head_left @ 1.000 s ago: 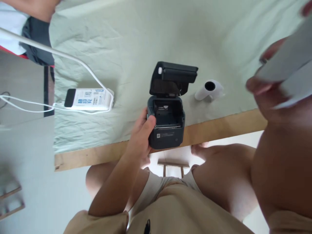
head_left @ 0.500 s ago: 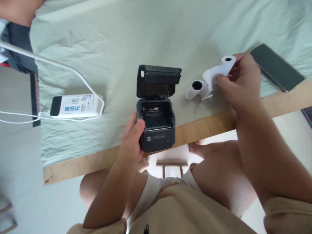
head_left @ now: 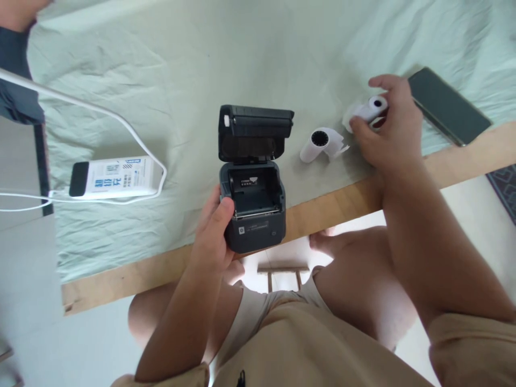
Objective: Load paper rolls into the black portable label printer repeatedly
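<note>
My left hand (head_left: 212, 228) grips a small dark label printer (head_left: 255, 231) by its left side, the thumb on the rim of its paper bay. The printer's lid (head_left: 256, 131) stands raised, and no roll is visible in the bay. To the right, my right hand (head_left: 389, 126) holds a white paper roll (head_left: 368, 111) between thumb and fingers, with the forefinger lifted off it. Left of that hand a second paper roll (head_left: 312, 148) with a dark core lies on the cloth, its torn loose end pointing right.
A phone (head_left: 449, 106) lies just right of my right hand. On the left a white power bank (head_left: 119, 177) has a white cable (head_left: 100, 109) looped round it. Pale green cloth (head_left: 193, 64) covers the table up to its wooden edge (head_left: 141, 271). Part of another person shows at top left.
The paper roll in my right hand has turned, and its loose strip is now gathered close to the roll. My forefinger has lifted. The view has shifted slightly.
</note>
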The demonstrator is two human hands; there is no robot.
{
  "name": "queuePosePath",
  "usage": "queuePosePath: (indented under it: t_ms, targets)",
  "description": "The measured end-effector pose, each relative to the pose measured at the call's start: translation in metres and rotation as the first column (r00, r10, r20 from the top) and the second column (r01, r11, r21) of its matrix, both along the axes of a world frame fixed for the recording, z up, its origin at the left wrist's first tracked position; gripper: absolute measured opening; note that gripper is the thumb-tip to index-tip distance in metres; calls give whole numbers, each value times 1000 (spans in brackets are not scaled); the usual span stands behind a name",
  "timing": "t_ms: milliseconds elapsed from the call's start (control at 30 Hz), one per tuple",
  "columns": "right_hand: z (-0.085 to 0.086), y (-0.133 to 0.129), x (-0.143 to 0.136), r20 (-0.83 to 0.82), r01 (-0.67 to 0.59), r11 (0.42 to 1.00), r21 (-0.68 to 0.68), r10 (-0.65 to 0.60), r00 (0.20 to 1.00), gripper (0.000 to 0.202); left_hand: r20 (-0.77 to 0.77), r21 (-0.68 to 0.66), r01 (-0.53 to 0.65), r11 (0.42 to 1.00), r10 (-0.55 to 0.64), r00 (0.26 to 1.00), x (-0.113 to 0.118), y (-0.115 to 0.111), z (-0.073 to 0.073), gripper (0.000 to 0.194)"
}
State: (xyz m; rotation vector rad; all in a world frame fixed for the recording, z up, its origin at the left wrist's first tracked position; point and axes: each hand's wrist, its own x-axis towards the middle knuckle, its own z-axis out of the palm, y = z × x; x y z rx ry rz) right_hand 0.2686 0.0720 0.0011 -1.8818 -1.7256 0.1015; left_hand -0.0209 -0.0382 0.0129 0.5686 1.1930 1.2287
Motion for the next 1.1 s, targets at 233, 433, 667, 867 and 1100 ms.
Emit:
queuePosePath:
  t_ms: [233,433,667,867,1100]
  targets:
    - [14,-21,-9,100,-133,944,301,108,989,43,10,-2,1,1000,-1,1000,1,1,0,39]
    - [20,-37,-49,130,-441,895,71,430,894,49,24,18,8,1000,-9,1000,2,0,-2,36]
    - [8,-28,-52,103,-234,967,-98,244,964,45,-27,5,16,1000,-15,1000,1,-1,-3,42]
    - [5,-33,-50,59,-260,965,-37,262,963,38,-17,-5,38,999,-38,999,1,0,1,44]
    - [0,-31,-49,43,-342,939,-48,344,938,38,1,-40,31,999,-31,1000,4,1,7,39]
